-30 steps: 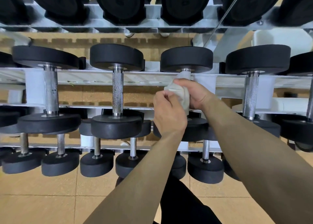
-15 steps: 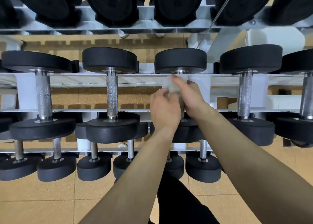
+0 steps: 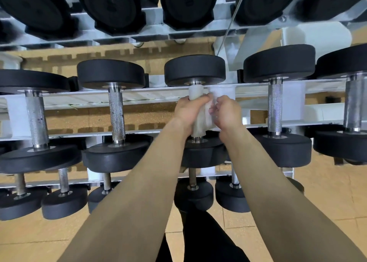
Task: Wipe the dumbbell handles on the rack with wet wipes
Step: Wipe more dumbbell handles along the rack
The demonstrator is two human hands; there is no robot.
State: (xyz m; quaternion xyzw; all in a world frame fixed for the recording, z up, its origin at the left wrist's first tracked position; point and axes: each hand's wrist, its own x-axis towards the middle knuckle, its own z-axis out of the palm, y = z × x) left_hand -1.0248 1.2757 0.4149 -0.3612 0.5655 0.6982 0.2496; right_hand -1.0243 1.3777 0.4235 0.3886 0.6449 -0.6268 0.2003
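The wet wipe (image 3: 199, 120) is wrapped round the handle of the middle dumbbell (image 3: 194, 70), which sits across the second tier of the white rack (image 3: 139, 95). The left hand (image 3: 189, 111) has its grip closed round the wipe-covered handle, fingers curled over it. The right hand (image 3: 227, 113), just beside it, pinches a loose edge of the wipe, though blur hides its fingertips. The neighbouring dumbbell (image 3: 116, 111) lies with its handle bare.

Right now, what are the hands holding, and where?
Both hold the wet wipe wrapped round a dumbbell handle: the left hand grips its wrapped middle, the right hand pinches its loose edge.
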